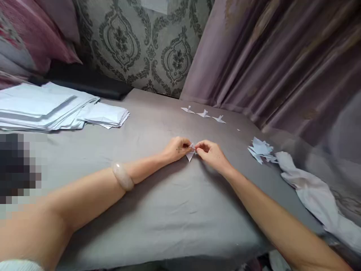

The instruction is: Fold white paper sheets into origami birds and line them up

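Observation:
Between my two hands, over the middle of the grey cloth, is a small folded white paper piece (190, 156) with a pointed tip facing me. My left hand (178, 148) pinches it from the left with thumb and fingertips. From the right, my right hand (211, 153) is closed on its upper right part, the fingertips almost meeting those of my left. Part of the fold is hidden behind my fingers. Beyond my hands stand three folded paper cranes (203, 113) in a row.
A heap of folded paper shapes (261, 149) lies to the right, by a crumpled white cloth (308, 188). Stacks of white paper (36, 103) sit at the far left, before a black item (87, 81). Purple curtains (239, 56) hang behind the grey surface (158, 226).

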{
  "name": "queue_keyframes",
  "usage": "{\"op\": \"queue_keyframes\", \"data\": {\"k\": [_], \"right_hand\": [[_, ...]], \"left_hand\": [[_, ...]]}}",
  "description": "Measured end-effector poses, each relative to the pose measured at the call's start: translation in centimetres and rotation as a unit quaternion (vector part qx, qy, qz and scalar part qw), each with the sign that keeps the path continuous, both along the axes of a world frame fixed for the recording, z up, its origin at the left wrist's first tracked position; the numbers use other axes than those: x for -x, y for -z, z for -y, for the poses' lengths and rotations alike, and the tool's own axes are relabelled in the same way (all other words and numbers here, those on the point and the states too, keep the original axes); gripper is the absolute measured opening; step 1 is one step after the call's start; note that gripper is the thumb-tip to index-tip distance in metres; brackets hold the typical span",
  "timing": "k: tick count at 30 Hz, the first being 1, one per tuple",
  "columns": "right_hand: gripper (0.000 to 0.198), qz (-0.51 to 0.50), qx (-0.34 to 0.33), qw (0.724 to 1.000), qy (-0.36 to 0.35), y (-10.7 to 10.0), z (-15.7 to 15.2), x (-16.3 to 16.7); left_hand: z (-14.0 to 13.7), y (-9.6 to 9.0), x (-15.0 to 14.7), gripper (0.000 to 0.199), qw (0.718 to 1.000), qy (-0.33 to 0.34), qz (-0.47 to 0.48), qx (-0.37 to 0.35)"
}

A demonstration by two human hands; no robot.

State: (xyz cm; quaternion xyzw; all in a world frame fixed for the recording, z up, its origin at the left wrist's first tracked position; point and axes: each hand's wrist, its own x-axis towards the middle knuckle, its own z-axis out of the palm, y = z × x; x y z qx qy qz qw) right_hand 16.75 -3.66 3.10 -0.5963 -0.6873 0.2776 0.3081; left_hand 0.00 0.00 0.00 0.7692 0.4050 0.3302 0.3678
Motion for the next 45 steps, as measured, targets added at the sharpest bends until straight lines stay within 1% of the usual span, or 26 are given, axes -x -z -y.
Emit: {"op": "queue_keyframes", "data": {"k": [3,8,11,13,16,19,24,27,30,38,42,45], "right_hand": [[0.017,-0.008,0.005,1.000,0.002,-0.2,0.3,0.0],[0.017,0.022,0.008,1.000,0.018,-0.6,0.7,0.3],[0.015,0.022,0.016,0.999,0.021,-1.1,0.8,0.7],[0.015,0.011,0.045,0.999,0.029,-1.6,0.8,1.0],[0.025,-0.015,0.104,0.993,0.048,-2.2,0.8,1.2],[0.030,-0.034,0.132,0.989,0.056,-2.4,0.5,1.2],[0.023,-0.065,0.157,0.983,0.063,-2.2,0.2,1.0],[0.018,-0.063,0.173,0.979,0.083,-2.4,0.1,1.2],[0.014,-0.062,0.180,0.977,0.092,-2.7,-0.2,1.3],[0.013,-0.023,0.223,0.972,0.066,-3.1,-1.4,0.9],[0.011,-0.046,0.240,0.968,0.059,-3.2,-1.7,0.8],[0.011,-0.081,0.258,0.961,0.061,-3.2,-1.7,0.6]], "left_hand": [[0.1,0.1,0.0,0.026,1.000,0.004,0.002,0.002],[0.2,-0.1,0.1,0.026,1.000,-0.005,0.000,0.014],[0.3,-0.3,0.1,0.026,1.000,-0.008,0.003,0.015],[0.3,-0.3,0.2,0.027,1.000,-0.005,0.006,0.014],[0.3,-0.1,0.2,0.030,1.000,-0.003,0.004,0.012],[0.2,0.0,0.2,0.034,1.000,-0.002,-0.003,0.009],[0.3,-0.3,0.3,0.030,1.000,0.005,-0.009,0.001],[0.4,-0.4,0.4,0.024,1.000,0.003,0.005,-0.001],[0.4,-0.4,0.4,0.022,1.000,-0.005,0.011,0.000],[0.7,-0.7,0.4,0.024,1.000,0.003,0.000,-0.013],[0.7,-0.9,0.4,0.025,1.000,0.006,-0.012,-0.023],[0.7,-0.8,0.4,0.026,1.000,0.003,-0.010,-0.023]]}}
